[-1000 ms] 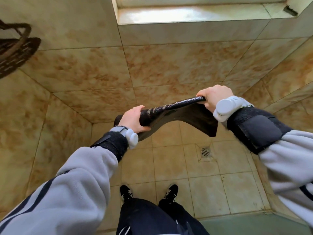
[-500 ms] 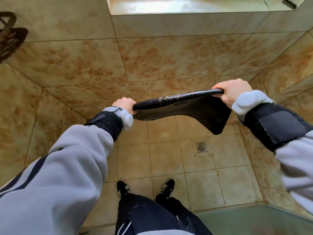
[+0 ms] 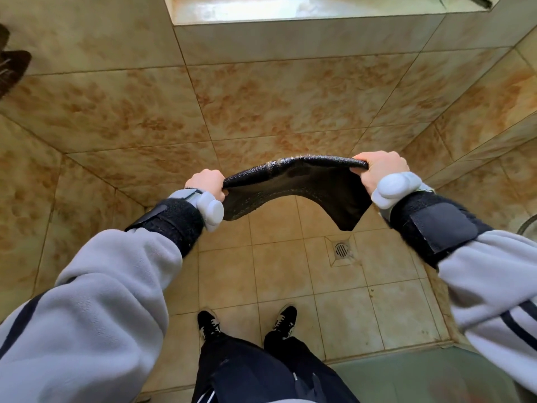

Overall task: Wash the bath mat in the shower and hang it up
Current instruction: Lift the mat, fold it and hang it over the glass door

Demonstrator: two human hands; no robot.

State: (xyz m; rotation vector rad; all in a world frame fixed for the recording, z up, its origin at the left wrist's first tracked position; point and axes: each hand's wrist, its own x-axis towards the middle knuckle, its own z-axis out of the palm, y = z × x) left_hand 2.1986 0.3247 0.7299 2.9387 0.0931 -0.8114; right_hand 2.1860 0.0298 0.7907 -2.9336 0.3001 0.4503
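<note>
head view | stood in tiled shower, black shoes on floor tiles | held black bath mat up in the air, stretched between both hands | gripped its left end with left hand, right end with right hand, fingers curled | let lower corner hang above floor drain | wore white devices and black straps on both wrists

Tiled shower stall viewed from above.
Marbled tan-and-rust wall tiles meet in a corner above a floor of paler square tiles, where a small round drain sits in a tile of its own. Daylight gleams on a glossy window ledge at top, and a greenish surface borders the floor's near edge.
</note>
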